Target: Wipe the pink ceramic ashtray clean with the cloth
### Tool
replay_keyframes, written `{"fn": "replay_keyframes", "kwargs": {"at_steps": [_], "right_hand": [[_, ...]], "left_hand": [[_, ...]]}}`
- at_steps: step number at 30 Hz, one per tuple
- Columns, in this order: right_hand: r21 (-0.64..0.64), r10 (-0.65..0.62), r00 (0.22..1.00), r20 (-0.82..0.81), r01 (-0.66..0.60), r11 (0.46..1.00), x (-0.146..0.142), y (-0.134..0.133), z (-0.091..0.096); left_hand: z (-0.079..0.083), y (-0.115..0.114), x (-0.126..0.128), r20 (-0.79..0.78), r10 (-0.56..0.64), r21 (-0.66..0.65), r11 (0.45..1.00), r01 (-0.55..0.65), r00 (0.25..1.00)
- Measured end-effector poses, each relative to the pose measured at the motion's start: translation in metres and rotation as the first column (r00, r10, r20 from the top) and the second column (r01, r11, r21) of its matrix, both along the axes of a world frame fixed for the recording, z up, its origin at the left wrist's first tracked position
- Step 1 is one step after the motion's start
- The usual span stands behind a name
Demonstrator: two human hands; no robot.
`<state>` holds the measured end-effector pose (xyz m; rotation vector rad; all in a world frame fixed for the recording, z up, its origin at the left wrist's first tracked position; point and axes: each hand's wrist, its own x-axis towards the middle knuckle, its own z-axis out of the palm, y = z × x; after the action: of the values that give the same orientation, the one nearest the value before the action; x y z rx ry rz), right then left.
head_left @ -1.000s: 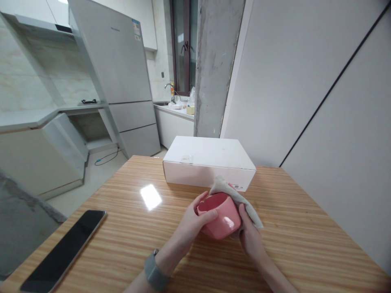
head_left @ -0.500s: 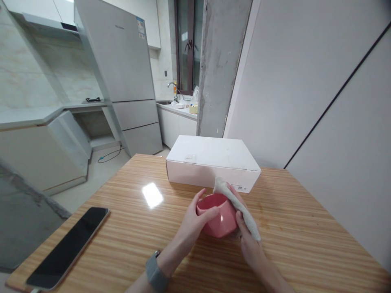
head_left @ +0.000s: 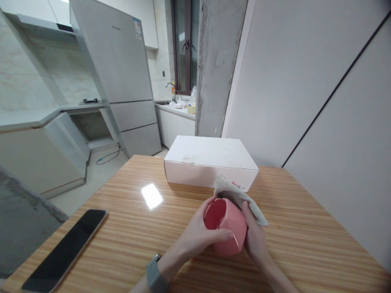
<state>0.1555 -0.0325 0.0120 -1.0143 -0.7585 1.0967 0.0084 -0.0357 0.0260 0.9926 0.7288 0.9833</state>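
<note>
A pink faceted cup (head_left: pixel 227 228) is held just above the wooden table (head_left: pixel 122 240), tipped so its mouth faces left. My left hand (head_left: pixel 200 236) grips its near rim, thumb across the front. My right hand (head_left: pixel 255 240) presses a beige cloth (head_left: pixel 238 195) against the cup's right side and back; the cloth drapes over the fingers. A grey watch band is on my left wrist.
A closed white cardboard box (head_left: pixel 210 162) lies right behind the cup. A dark phone (head_left: pixel 65 250) rests face up near the table's left corner. A white wall runs along the right; a fridge and kitchen counters stand beyond the table's far edge.
The cup has tipped over toward the left, its mouth now facing sideways. Both hands shifted slightly right and nearer, and the cloth stays on the cup's right side.
</note>
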Motion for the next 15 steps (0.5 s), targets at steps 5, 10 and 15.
{"fn": "replay_keyframes", "kwargs": {"at_steps": [5,10,15], "right_hand": [[0.060,0.149,0.988,-0.051,-0.146,0.988,-0.002,0.002,0.002],[0.078,0.103,0.993,0.059,-0.107,0.991,-0.004,-0.003,0.006],[-0.061,0.033,0.999,0.039,-0.030,0.998,0.001,-0.005,0.000]], "left_hand": [[-0.002,0.000,0.000,0.144,-0.014,-0.227,0.973,0.047,0.989],[-0.008,0.007,0.001,0.328,-0.011,-0.346,0.929,0.131,0.944],[-0.012,0.010,0.001,0.396,-0.057,-0.332,0.922,0.201,0.916]]}}
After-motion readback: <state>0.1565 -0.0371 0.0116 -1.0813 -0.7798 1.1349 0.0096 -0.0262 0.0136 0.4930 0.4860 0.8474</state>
